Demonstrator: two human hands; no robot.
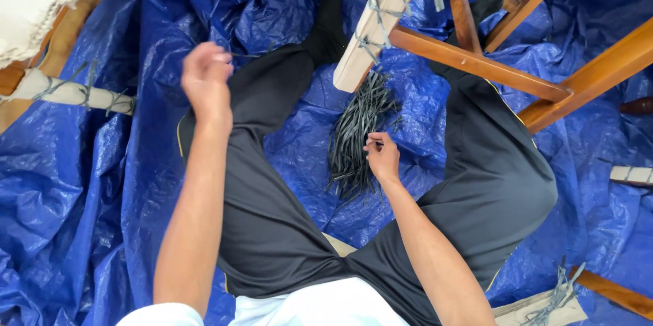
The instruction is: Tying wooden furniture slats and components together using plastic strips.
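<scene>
Cords [355, 137], dark bundle on blue tarp [81, 183]: right hand [382, 156] pinches one strand; left hand [205, 75] raised, grip closed, contents unclear. Best drawn singly to avoid tangling.

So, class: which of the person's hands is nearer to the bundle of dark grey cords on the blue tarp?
The right hand: its fingers touch the bundle of dark grey cords at its right edge. The left hand is raised well off to the bundle's left, apart from it.
</scene>
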